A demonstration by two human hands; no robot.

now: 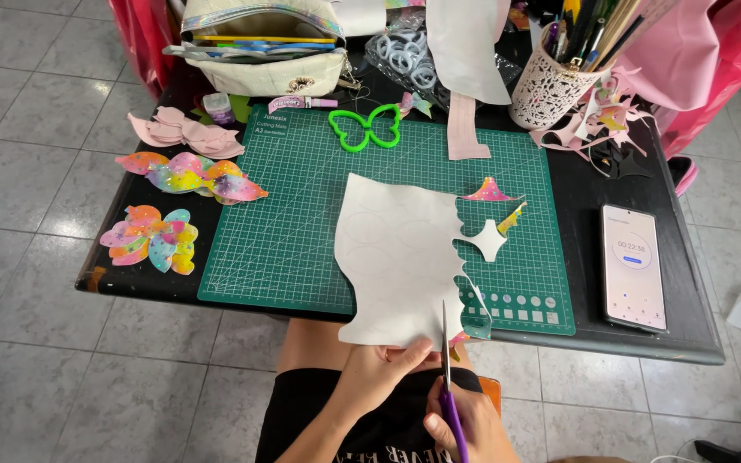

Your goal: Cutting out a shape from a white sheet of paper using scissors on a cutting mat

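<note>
Your left hand (379, 369) pinches the sheet's (396, 257) near edge, over the mat's (285, 223) front rim, while your right hand (465, 424) grips the scissors (448, 377), blades at that edge. The sheet looks light and floppy (likely thin foam or paper), so hold it close beside the cut.

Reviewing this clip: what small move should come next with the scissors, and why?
Probably close the scissors and cut further: the right hand has the blades at the white sheet bottom edge, and the left hand pinches it beside them.
</note>
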